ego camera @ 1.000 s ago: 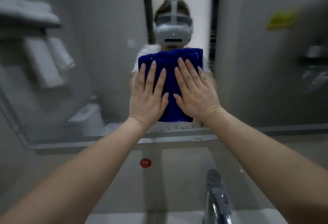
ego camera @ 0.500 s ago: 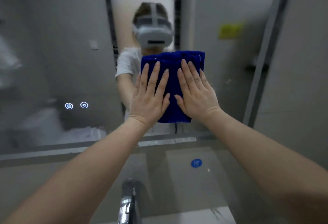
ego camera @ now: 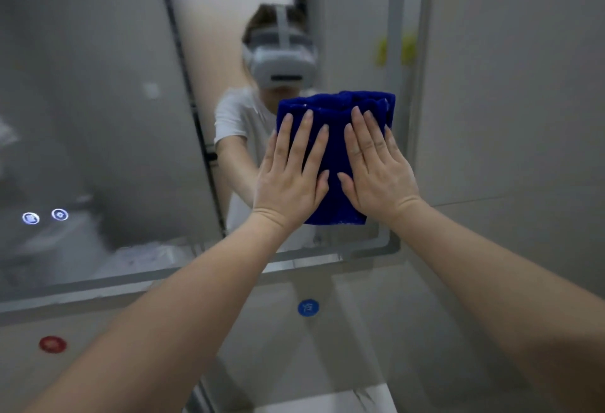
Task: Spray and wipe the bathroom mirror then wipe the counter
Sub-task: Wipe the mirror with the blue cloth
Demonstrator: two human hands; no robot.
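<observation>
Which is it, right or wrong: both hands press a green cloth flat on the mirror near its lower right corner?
Wrong on the colour only: the cloth is blue, not green. The head view shows the left hand and the right hand pressing it flat on the mirror near its lower right corner.

Dim, flat, grey light; soft motion blur throughout; wide-angle bending at edges

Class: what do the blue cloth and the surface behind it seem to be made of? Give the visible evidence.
Blue cloth: probably microfibre or terry, matte, judging by its fuzzy nap and soft folds. Mirror: glass, glossy, since it shows a clear reflection.
</observation>
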